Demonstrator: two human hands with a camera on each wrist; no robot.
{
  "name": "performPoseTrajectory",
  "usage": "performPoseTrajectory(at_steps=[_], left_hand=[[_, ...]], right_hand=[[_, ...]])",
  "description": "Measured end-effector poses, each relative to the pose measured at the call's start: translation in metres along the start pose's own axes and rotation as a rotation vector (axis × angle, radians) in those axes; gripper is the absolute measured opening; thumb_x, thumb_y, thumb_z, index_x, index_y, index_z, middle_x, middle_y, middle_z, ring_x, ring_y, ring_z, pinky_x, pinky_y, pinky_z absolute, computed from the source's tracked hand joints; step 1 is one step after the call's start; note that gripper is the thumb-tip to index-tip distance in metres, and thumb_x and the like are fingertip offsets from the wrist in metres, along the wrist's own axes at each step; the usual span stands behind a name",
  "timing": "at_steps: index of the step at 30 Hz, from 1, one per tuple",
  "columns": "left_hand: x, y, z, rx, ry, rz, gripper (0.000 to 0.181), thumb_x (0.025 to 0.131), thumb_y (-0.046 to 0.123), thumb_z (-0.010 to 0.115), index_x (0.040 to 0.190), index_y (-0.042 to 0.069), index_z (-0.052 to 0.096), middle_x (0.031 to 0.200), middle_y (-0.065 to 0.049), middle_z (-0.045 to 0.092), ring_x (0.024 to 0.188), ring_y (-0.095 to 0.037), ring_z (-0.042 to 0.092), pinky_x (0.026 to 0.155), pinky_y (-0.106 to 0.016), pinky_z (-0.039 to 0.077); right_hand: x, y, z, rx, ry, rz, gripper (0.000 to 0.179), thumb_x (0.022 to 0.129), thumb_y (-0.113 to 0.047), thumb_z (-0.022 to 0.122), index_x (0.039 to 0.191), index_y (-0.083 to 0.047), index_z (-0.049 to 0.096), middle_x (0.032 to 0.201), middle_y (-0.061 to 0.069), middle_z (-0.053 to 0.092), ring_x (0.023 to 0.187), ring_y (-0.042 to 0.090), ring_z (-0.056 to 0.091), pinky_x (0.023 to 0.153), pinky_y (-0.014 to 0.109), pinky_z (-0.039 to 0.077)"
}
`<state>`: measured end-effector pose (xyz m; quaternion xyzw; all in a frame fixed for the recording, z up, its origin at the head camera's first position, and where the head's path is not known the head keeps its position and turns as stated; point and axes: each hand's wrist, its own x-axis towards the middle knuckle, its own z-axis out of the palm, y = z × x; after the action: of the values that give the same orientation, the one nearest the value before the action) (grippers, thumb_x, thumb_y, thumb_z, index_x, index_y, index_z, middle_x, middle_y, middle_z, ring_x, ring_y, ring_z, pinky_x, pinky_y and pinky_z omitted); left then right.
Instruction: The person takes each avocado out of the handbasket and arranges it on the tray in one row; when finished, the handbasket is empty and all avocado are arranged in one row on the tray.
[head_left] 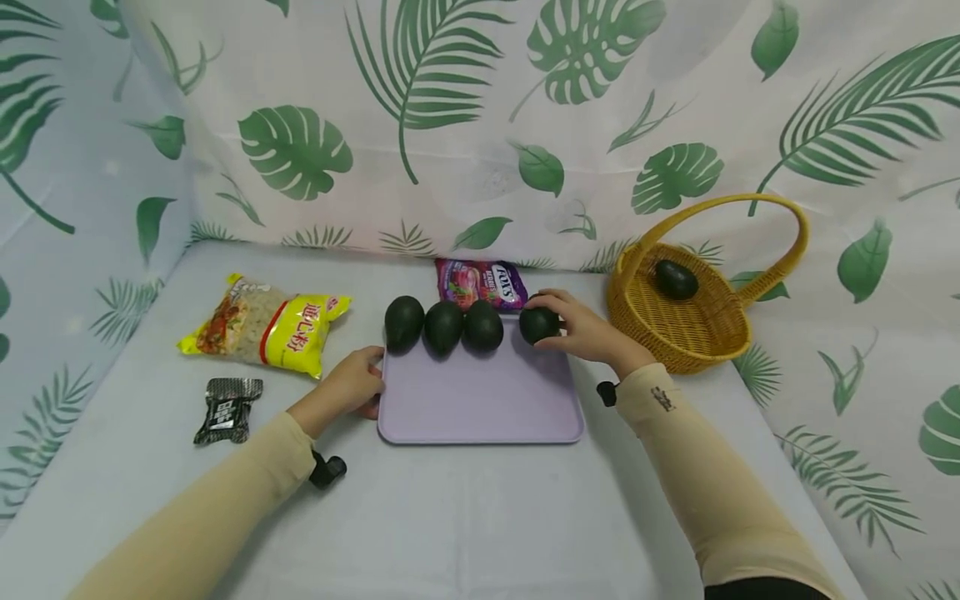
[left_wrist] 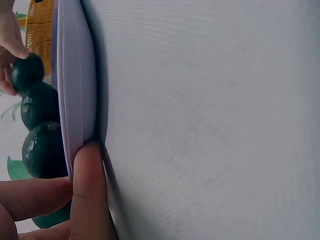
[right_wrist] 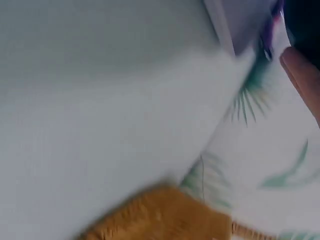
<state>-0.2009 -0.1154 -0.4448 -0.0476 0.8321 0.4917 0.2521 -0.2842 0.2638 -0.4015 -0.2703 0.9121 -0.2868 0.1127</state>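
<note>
A lilac tray point(head_left: 480, 404) lies on the white table. My left hand point(head_left: 347, 385) pinches its left edge, fingers on either side of the rim in the left wrist view. Along the tray's far side sits a row of three dark green avocados, the left one point(head_left: 403, 323), the middle one point(head_left: 443, 328) and the right one point(head_left: 482, 327). To the right of that row my right hand point(head_left: 581, 329) grips another avocado point(head_left: 536, 325) over the tray's far right corner. Whether this avocado touches the tray I cannot tell. Only a fingertip point(right_wrist: 302, 75) and part of the avocado show in the right wrist view.
A yellow wicker basket point(head_left: 660, 354) with a tall handle stands at the right, holding one avocado point(head_left: 677, 280). Behind the tray lies a purple FOX'S packet point(head_left: 482, 283). On the left are a yellow noodle bag point(head_left: 262, 327) and a small black packet point(head_left: 228, 410). A leaf-patterned cloth borders the table.
</note>
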Motion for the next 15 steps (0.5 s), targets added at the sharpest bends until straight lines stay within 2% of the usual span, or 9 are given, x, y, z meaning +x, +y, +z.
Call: performPoseTrajectory(at_steps=[7,12,15], left_hand=[[0.003,-0.001,0.0,-0.005,-0.003,0.012,0.069,0.089,-0.004,0.052,0.153,0.0,0.027,0.103,-0.016,0.05,0.069,-0.021,0.057,0.058,-0.031,0.061],[0.003,-0.001,-0.001,0.01,0.003,-0.003,0.069,0.09,-0.002,0.053,0.154,0.001,0.026,0.104,-0.016,0.05,0.067,-0.021,0.057,0.058,-0.03,0.061],[0.004,-0.001,-0.001,0.015,0.005,-0.012,0.069,0.091,-0.002,0.053,0.154,0.002,0.027,0.106,-0.016,0.05,0.067,-0.021,0.057,0.058,-0.03,0.061]], right_hand=[[0.017,-0.001,0.026,-0.034,-0.037,-0.022,0.075,0.084,-0.017,0.079,0.148,-0.018,0.042,0.158,0.016,0.022,0.142,0.039,0.03,0.114,0.058,0.034],[0.021,0.003,0.033,-0.061,-0.03,-0.022,0.09,0.083,-0.019,0.08,0.156,-0.021,0.028,0.162,0.013,0.016,0.146,0.039,0.023,0.117,0.059,0.027],[0.02,0.003,0.035,-0.054,-0.022,-0.015,0.092,0.082,-0.019,0.081,0.157,-0.019,0.026,0.163,0.013,0.015,0.147,0.039,0.021,0.119,0.059,0.024]])
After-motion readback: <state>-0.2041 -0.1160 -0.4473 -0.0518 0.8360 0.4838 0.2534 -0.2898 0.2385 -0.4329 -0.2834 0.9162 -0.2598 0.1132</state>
